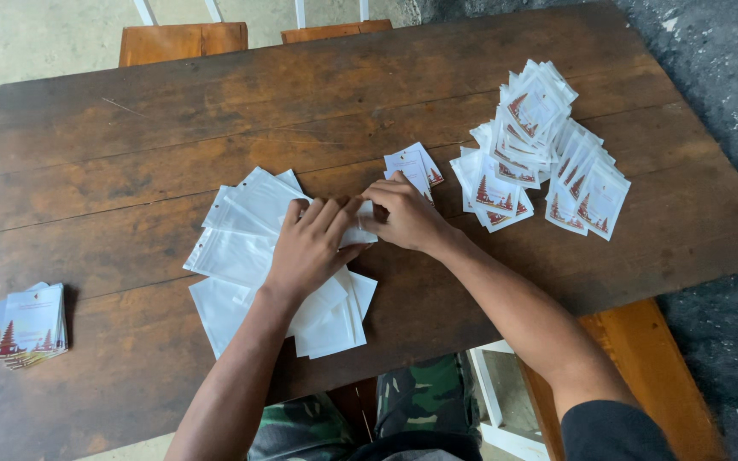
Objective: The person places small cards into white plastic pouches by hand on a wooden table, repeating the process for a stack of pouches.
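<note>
left hand (pixel 311 243) flat, grip spread on clear pouches (pixel 241 248); right hand (pixel 405 215) grip pinching one small pouch (pixel 360 232), near middle of counter (pixel 130 128).

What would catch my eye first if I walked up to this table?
Probably the two hands meeting mid-table: the left hand pressing on a spread of empty white pouches, the right hand at a pouch beside it. Next, the heap of filled pouches far right, and a neat card stack near left.
</note>
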